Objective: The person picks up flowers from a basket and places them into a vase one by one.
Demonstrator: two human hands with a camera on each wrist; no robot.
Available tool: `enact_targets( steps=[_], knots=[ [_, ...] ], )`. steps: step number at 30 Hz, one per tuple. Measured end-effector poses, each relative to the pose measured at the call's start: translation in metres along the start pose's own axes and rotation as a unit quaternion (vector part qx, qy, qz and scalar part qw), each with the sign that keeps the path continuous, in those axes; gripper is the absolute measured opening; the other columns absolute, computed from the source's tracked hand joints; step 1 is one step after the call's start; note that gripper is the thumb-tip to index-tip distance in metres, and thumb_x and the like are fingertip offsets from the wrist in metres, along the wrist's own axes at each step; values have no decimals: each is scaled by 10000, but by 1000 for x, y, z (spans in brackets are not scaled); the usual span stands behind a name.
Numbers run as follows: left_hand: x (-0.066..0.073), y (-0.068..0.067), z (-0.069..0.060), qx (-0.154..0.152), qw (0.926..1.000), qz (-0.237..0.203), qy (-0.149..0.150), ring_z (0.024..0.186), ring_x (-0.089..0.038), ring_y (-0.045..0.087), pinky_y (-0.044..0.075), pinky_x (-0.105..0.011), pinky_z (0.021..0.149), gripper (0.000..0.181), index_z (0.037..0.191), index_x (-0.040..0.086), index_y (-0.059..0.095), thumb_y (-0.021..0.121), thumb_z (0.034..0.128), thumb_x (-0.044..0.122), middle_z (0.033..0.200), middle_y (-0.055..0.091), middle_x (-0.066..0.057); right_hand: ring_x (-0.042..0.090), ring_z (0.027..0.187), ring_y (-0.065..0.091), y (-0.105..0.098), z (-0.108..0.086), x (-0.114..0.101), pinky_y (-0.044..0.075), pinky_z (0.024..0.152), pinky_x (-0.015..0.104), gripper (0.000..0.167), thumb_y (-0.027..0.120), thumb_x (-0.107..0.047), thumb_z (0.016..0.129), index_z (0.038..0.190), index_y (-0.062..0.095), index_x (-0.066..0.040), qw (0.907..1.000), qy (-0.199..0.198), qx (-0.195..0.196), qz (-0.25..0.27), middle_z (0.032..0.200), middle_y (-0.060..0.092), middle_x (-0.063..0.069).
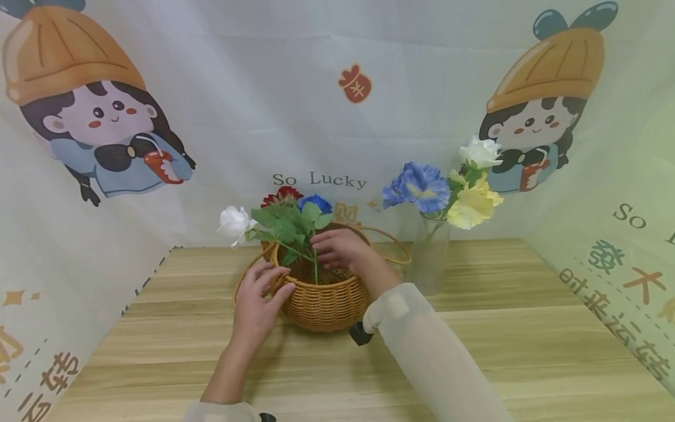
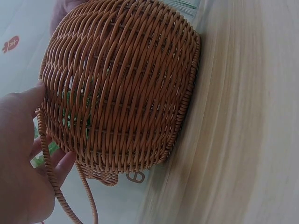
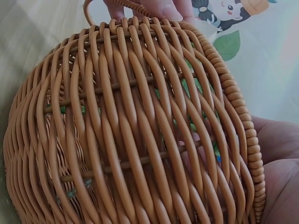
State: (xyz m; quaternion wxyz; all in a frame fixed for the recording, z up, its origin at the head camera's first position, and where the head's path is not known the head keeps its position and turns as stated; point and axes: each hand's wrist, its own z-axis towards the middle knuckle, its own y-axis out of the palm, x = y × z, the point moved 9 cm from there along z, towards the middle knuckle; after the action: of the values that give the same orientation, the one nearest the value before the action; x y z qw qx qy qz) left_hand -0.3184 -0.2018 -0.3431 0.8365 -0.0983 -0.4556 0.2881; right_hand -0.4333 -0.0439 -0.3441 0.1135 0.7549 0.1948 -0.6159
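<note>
On the table stands a round wicker basket (image 1: pixel 327 308) holding artificial flowers. A white rose (image 1: pixel 235 224) leans out over its left side. Behind the green leaves (image 1: pixel 287 225) show a dark red flower (image 1: pixel 282 196) and a blue rose (image 1: pixel 315 204). My left hand (image 1: pixel 261 299) grips the basket's near-left rim, its thumb on the outer wicker in the left wrist view. My right hand (image 1: pixel 345 252) reaches over the right rim, its loosely extended fingers beside the green stems inside. Wicker mostly hides those fingers in the right wrist view.
A clear vase (image 1: pixel 429 264) behind and right of the basket carries a blue-violet flower (image 1: pixel 419 186), a yellow flower (image 1: pixel 474 202) and a white rose (image 1: pixel 481 152). A thin wicker handle (image 1: pixel 392 240) loops toward the vase. Printed cloth (image 1: pixel 295 117) encloses the wooden table (image 1: pixel 501 351).
</note>
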Motion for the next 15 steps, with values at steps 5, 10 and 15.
enact_targets(
  steps=[5, 10, 15],
  knots=[
    [0, 0, 0, 32, 10000, 57, 25, 1182, -291, 488, 516, -486, 896, 268, 1107, 72, 711, 754, 868, 186, 1293, 507, -129, 256, 1017, 645, -1, 0, -1, 488, 948, 494, 293, 625, -74, 941, 1233, 639, -45, 9999, -62, 91, 124, 1180, 649, 129],
    [1, -1, -1, 97, 9999, 96, 102, 1176, -292, 494, 520, -478, 888, 260, 1098, 78, 716, 760, 862, 177, 1283, 516, -129, 196, 856, 659, -3, 0, -3, 487, 936, 500, 255, 662, -48, 910, 1165, 657, -33, 9991, -216, 284, 249, 1069, 683, 119],
    [1, 0, 0, 94, 9998, 103, 130, 1181, -299, 493, 522, -487, 887, 269, 1104, 71, 713, 757, 864, 184, 1289, 514, -134, 164, 765, 637, -6, 0, -5, 495, 916, 491, 214, 678, -27, 891, 1102, 645, -14, 9975, -398, 418, 415, 1088, 673, 173]
  ],
)
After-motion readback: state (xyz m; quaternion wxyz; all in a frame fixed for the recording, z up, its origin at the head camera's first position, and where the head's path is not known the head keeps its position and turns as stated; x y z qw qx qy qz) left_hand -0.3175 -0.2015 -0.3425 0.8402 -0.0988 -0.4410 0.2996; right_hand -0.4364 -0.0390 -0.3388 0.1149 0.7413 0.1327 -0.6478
